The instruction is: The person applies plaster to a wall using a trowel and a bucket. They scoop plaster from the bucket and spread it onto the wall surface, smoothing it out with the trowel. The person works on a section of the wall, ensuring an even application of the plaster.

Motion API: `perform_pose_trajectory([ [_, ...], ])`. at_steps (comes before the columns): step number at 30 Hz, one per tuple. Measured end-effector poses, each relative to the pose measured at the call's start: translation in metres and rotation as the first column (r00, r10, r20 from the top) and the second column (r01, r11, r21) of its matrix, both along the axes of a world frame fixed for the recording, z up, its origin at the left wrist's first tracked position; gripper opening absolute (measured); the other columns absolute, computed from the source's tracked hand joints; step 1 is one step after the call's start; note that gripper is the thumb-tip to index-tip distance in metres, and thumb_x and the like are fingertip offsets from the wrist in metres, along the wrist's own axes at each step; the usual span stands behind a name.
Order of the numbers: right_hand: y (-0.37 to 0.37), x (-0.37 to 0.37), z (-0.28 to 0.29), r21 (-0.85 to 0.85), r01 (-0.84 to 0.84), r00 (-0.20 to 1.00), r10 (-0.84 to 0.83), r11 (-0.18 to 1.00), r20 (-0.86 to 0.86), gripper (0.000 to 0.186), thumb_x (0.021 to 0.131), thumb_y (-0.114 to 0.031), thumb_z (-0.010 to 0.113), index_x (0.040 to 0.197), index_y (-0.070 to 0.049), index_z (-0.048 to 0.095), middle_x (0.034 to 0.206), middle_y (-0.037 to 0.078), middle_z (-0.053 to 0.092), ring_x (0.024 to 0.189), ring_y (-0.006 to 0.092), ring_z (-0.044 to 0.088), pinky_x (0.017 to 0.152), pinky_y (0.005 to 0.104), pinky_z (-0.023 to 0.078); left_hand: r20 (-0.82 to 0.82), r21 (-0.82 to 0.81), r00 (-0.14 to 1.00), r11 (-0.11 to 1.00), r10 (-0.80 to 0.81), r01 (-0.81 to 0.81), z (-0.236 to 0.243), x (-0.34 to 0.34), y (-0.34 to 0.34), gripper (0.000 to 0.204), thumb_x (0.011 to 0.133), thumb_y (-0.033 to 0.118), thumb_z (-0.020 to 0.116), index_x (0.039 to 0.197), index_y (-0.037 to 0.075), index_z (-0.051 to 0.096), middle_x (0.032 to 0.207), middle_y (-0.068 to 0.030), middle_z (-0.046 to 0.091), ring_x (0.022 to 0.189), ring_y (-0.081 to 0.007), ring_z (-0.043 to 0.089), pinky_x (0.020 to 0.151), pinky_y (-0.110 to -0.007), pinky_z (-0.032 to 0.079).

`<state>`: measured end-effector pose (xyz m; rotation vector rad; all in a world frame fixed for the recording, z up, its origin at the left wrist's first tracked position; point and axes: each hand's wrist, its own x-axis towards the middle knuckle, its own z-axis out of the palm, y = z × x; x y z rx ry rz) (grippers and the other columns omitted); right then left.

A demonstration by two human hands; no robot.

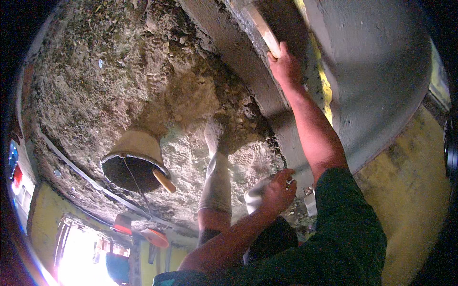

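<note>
My right hand (287,66) is closed round a pale wooden strip (265,32) at the top, held along a grey, smoothed cement surface (377,62). Whether the strip belongs to a larger tool is hard to make out. Lower down, my left hand (280,192) hangs beside a pale boot (255,196), loosely bent with its fingers apart and a ring showing. It appears to hold nothing. My other boot (215,178) stands on rough, dirt-covered ground (95,90).
Left of my boots is a bucket (136,148) with a dark inside and a wooden handle (164,181) sticking out. A rough grey ledge (238,69) runs diagonally. Beyond the bucket lie a pale pipe (81,167), an orange container (155,237) and a bright doorway (86,257).
</note>
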<state>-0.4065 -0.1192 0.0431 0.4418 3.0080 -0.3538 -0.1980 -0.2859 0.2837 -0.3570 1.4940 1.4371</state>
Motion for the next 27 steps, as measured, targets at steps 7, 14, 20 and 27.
perform_pose_trajectory([
  [7,0.011,0.051,-0.005,-0.242,0.131,0.986,-0.153,0.961,-0.073,0.059,0.081,-0.041,0.068,0.114,0.005,0.05,0.093,0.029,0.062,0.085,0.0459,0.061,0.072,0.0484,0.049,-0.065,-0.049,0.998,0.999,-0.001,-0.002,-0.001,-0.006,-0.002,0.028,0.084,0.013,0.06,0.11,0.006,0.054,0.094,-0.019,0.061,0.087,-0.036,0.062,0.073,-0.044,0.051],
  [14,-0.022,0.02,0.0,-0.117,0.072,0.987,-0.053,0.991,0.151,0.054,0.084,-0.055,0.057,0.111,-0.008,0.052,0.082,0.025,0.064,0.079,0.0447,0.063,0.068,0.0531,0.049,-0.022,0.029,0.999,0.999,0.023,-0.023,0.001,-0.012,-0.003,0.029,0.084,0.014,0.059,0.112,0.006,0.053,0.095,-0.0178,0.061,0.09,-0.0354,0.061,0.076,-0.044,0.05],
  [20,-0.054,-0.117,-0.001,-0.235,0.034,0.997,-0.016,0.971,0.081,0.051,0.085,-0.047,0.057,0.114,-0.005,0.05,0.087,0.025,0.065,0.082,0.0454,0.063,0.072,0.0543,0.05,-0.027,-0.012,1.0,1.0,0.002,-0.002,0.004,-0.025,-0.011,0.031,0.083,0.013,0.059,0.113,0.006,0.053,0.097,-0.0179,0.061,0.091,-0.0353,0.062,0.077,-0.043,0.05],
  [27,-0.047,-0.094,0.001,-0.147,0.003,0.978,0.028,0.989,0.206,0.044,0.085,-0.042,0.06,0.106,-0.005,0.05,0.084,0.025,0.064,0.077,0.0445,0.063,0.066,0.0518,0.051,-0.096,-0.094,0.994,0.995,-0.044,0.035,-0.006,-0.015,-0.012,0.031,0.084,0.011,0.059,0.114,0.006,0.053,0.101,-0.0192,0.061,0.093,-0.0348,0.062,0.078,-0.042,0.05],
])
